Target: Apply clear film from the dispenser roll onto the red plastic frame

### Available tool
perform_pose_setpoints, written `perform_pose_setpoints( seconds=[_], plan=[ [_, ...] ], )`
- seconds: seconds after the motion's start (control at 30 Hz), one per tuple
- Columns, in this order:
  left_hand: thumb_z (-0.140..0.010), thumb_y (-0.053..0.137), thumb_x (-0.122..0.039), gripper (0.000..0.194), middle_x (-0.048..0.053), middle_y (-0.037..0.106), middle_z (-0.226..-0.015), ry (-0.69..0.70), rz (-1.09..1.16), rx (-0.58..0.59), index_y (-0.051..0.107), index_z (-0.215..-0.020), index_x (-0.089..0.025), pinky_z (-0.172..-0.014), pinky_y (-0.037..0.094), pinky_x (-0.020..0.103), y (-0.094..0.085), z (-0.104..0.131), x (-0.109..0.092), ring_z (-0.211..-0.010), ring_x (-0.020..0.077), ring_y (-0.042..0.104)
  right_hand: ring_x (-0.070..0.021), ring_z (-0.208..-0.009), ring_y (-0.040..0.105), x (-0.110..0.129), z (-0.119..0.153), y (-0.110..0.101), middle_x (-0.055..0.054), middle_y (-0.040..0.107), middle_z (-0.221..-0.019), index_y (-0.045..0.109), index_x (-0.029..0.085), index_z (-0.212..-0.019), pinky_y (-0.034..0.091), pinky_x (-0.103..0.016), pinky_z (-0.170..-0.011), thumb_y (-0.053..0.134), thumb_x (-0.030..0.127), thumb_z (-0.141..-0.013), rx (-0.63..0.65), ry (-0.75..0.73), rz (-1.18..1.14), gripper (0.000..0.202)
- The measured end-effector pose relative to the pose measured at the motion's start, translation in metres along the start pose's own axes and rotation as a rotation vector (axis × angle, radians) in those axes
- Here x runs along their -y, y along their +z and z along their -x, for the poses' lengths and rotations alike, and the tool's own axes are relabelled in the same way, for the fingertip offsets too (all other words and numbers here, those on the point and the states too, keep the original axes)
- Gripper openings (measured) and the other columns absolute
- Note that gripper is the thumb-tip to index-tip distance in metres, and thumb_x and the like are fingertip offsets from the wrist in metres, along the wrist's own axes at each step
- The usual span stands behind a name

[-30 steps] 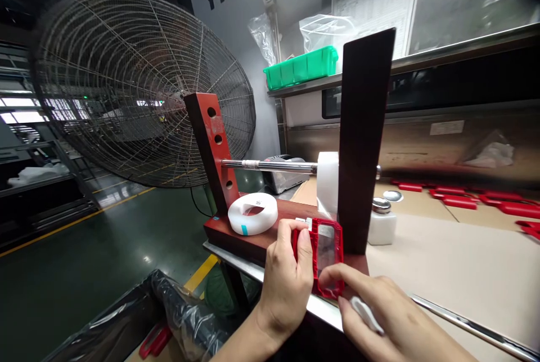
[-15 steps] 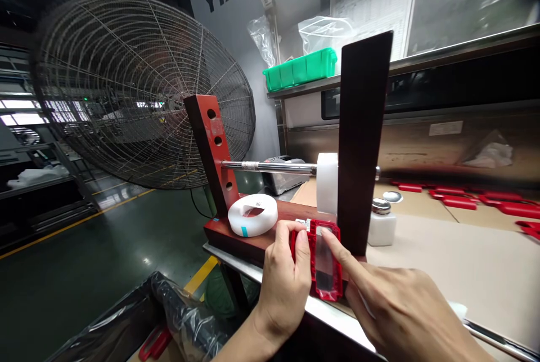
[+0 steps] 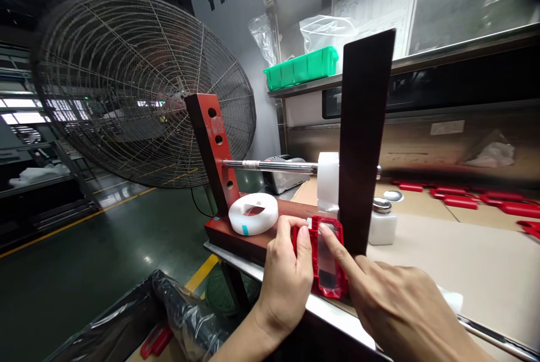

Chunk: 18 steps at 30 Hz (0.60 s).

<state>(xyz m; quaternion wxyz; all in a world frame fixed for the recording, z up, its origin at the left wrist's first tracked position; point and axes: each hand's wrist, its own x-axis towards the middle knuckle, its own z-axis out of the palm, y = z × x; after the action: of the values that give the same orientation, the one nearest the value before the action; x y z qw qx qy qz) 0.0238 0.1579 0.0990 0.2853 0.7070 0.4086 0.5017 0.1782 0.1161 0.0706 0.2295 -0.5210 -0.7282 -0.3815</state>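
Note:
My left hand (image 3: 289, 272) pinches the left side of a red plastic case (image 3: 338, 277) between thumb and curled fingers. The case is tilted up and has a clear window (image 3: 327, 263) framed in red. On the window's upper end rests the outstretched index fingertip of my right hand (image 3: 392, 300); that hand's thumb and other fingers are mostly hidden. Just behind the case, a roll of clear tape (image 3: 328, 182) sits on the metal rod (image 3: 287, 167) of a dark red stand (image 3: 367, 137). Another tape roll (image 3: 253, 227) lies flat on the stand's base, left of my hands.
A white bottle with a metal cap (image 3: 382, 227) stands right of the stand. Several red parts (image 3: 459, 202) lie on the bench behind. White material (image 3: 451, 298) shows beside my right hand. A large fan (image 3: 143, 92) stands left, above a black-lined bin (image 3: 181, 317).
The red case and both hands have shifted slightly right and up. My right index finger stays on the window's upper end, while the thumb below has gone from sight.

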Motion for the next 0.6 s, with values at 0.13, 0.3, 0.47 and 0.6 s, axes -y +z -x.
perform_pose_setpoints(
  seconds=[0.13,0.3,0.47,0.6],
  plan=[
    [-0.098,0.037,-0.029,0.014,-0.004,0.053,-0.068,0.017,0.023,-0.006,0.049,-0.094,-0.021,-0.055,0.039,0.024,0.0001,0.0007,-0.0001,-0.056,0.0111,0.049,-0.0129,-0.043,0.047,0.0037,0.0014,0.0004,0.001,0.053,-0.055,0.025,0.012,-0.149,0.033,-0.021,-0.042,0.051,0.021,-0.08,0.018,0.014,0.008,0.074],
    [-0.097,0.039,-0.028,0.013,-0.004,0.053,-0.069,0.006,-0.018,-0.009,0.049,-0.092,-0.021,-0.056,0.04,0.025,0.0016,-0.0017,-0.0018,-0.057,0.0119,0.049,-0.0125,-0.041,0.048,0.0027,0.0024,-0.0024,0.003,0.053,-0.055,0.014,0.006,-0.15,0.033,-0.023,-0.039,0.049,0.007,-0.073,0.043,-0.055,-0.001,0.085],
    [-0.098,0.037,-0.031,0.015,-0.004,0.054,-0.067,-0.002,-0.017,0.01,0.048,-0.094,-0.022,-0.056,0.039,0.026,0.0018,-0.0011,-0.0009,-0.057,0.0131,0.05,-0.0129,-0.034,0.046,0.0021,0.0044,-0.0006,0.007,0.049,-0.05,0.002,-0.006,-0.147,0.032,-0.026,-0.034,0.043,-0.004,-0.06,0.075,-0.109,-0.01,0.096],
    [-0.098,0.037,-0.032,0.015,-0.003,0.055,-0.068,0.014,0.022,0.016,0.049,-0.097,-0.022,-0.056,0.04,0.026,0.0014,-0.0004,0.0016,-0.057,0.0132,0.05,-0.0166,-0.033,0.05,0.0048,0.0016,0.0046,0.006,0.052,-0.049,-0.004,-0.008,-0.146,0.034,-0.029,-0.032,0.046,-0.002,-0.063,0.084,-0.089,-0.014,0.096]
  ],
)
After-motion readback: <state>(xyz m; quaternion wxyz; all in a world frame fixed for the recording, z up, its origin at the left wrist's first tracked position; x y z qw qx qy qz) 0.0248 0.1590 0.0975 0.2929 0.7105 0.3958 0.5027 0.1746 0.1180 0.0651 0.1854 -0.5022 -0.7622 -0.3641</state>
